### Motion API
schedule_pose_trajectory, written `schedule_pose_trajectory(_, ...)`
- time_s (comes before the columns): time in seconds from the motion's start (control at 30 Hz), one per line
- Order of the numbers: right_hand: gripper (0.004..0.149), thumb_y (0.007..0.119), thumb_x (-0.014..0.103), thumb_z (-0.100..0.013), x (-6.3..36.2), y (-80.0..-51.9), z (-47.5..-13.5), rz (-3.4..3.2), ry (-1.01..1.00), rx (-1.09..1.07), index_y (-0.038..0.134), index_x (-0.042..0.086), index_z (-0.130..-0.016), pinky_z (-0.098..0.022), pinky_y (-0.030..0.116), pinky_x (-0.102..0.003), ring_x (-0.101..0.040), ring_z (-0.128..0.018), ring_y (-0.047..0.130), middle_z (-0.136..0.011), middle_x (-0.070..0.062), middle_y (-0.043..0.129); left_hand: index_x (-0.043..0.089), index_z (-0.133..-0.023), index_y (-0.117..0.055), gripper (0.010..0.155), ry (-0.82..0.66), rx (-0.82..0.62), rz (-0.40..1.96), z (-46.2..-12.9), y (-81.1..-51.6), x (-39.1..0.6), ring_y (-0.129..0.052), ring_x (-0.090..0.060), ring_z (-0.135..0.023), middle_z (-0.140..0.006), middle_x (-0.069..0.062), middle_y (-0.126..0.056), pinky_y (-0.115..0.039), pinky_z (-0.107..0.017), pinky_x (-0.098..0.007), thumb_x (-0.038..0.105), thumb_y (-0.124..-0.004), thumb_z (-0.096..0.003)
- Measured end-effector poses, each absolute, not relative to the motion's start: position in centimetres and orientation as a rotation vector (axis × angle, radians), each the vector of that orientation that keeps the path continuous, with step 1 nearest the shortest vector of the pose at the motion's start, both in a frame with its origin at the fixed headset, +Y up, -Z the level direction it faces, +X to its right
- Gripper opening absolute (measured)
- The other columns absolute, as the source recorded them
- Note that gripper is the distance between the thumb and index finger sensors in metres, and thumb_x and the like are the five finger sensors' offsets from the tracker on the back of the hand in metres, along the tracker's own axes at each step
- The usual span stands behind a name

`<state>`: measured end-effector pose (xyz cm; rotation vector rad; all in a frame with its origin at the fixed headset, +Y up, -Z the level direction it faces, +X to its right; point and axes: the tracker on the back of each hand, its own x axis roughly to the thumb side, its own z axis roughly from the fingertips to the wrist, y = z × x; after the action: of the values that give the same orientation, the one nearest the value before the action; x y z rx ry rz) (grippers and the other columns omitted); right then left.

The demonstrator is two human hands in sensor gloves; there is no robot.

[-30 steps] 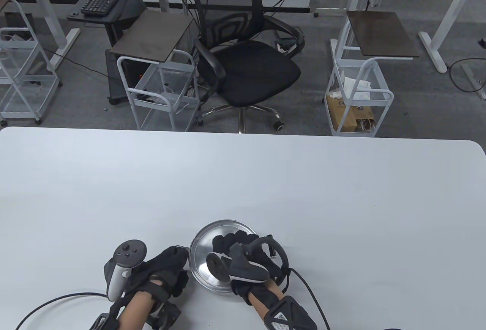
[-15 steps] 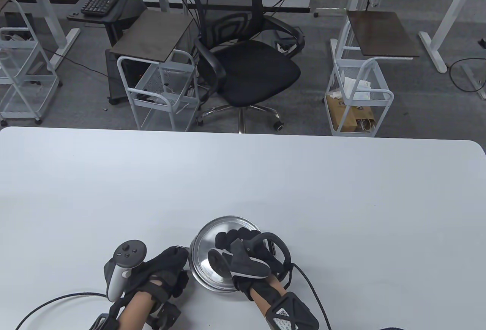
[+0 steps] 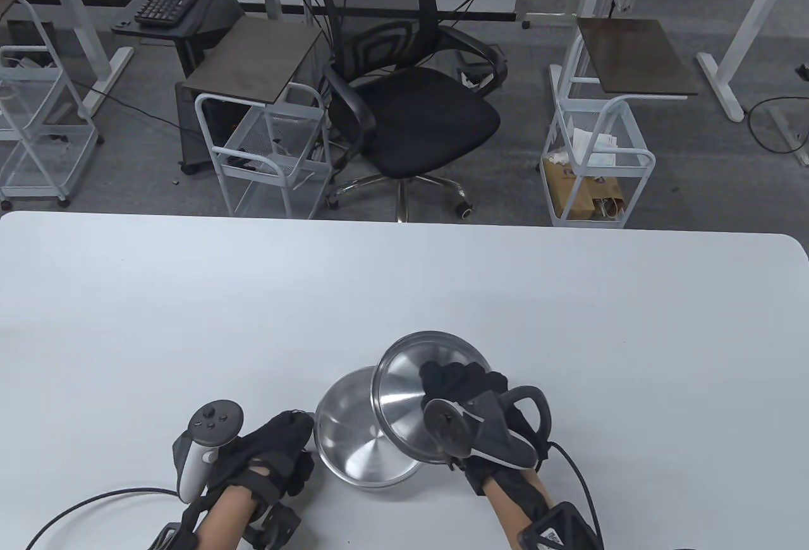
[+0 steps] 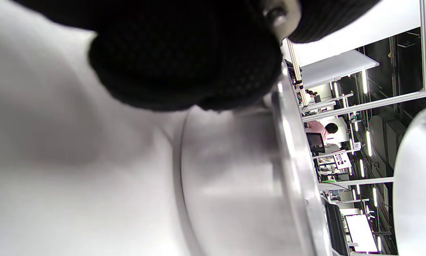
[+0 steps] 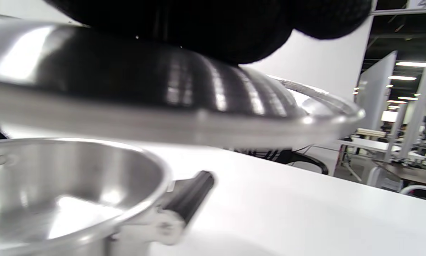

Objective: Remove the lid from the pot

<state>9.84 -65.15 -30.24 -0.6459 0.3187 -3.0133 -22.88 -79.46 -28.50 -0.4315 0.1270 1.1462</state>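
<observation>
A steel pot (image 3: 361, 442) stands open near the table's front edge. My right hand (image 3: 464, 389) grips the steel lid (image 3: 401, 389) from above and holds it in the air, up and to the right of the pot, overlapping its right rim. In the right wrist view the lid (image 5: 170, 103) hovers above the pot (image 5: 70, 199), whose black side handle (image 5: 189, 199) shows. My left hand (image 3: 284, 442) holds the pot's left side handle; in the left wrist view its fingers (image 4: 184, 60) sit against the pot wall (image 4: 234, 185).
The white table (image 3: 404, 297) stretches far and to both sides of the pot. Beyond its far edge stand a black office chair (image 3: 404, 101) and white wire carts (image 3: 597, 158).
My right hand has lifted the lid off the pot and carried it up and to the right. The pot's inside now shows. My left hand has stayed on the pot's left side.
</observation>
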Motion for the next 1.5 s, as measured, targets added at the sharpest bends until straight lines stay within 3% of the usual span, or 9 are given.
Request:
schedule_pose_trajectory(0.3,0.048,0.090,0.013,-0.031,17.9,-65.0,-30.7,-3.156,0.381,-0.386,0.079,0.019,-0.077,-0.041,0.079,-0.027,0.007,-0.035,0.091,-0.046,0.010,0.097,0.012,-0.096,-0.069,0.053,0.131,-0.434,1.154,-28.5,-79.5,-22.9,-0.102,-0.017,-0.027,-0.065,0.013,-0.092,-0.085,-0.015,-0.035,0.049,-0.072,-0.0583)
schedule_pose_trajectory(0.7,0.048,0.091,0.012,-0.031,27.0,-69.1,-31.4,-3.311,0.260,0.014,0.079,0.018,-0.077,-0.041,0.079,-0.028,0.007,-0.035,0.092,-0.046,0.010,0.098,0.012,-0.096,-0.069,0.053,0.134,-0.438,1.164,-28.4,-79.5,-22.9,-0.102,-0.017,-0.027,-0.065,0.013,-0.092,-0.085,-0.015,-0.035,0.049,-0.072,-0.0582)
schedule_pose_trajectory(1.1,0.049,0.092,0.012,-0.030,29.1,-73.6,-32.2,-3.290,-0.053,0.186,0.080,0.018,-0.077,-0.041,0.079,-0.029,0.005,-0.036,0.093,-0.046,0.010,0.098,0.011,-0.096,-0.069,0.053,0.132,-0.438,1.166,-28.5,-79.5,-23.0,-0.102,-0.017,-0.028,-0.065,0.013,-0.092,-0.085,-0.015,-0.035,0.049,-0.072,-0.0583)
schedule_pose_trajectory(1.5,0.047,0.092,0.012,-0.031,28.5,-75.2,-32.7,-3.243,-0.170,0.184,0.080,0.018,-0.077,-0.041,0.080,-0.029,0.006,-0.035,0.093,-0.044,0.010,0.099,0.011,-0.096,-0.069,0.053,0.130,-0.442,1.167,-28.5,-79.5,-23.1,-0.102,-0.018,-0.028,-0.066,0.012,-0.092,-0.085,-0.016,-0.035,0.049,-0.072,-0.0584)
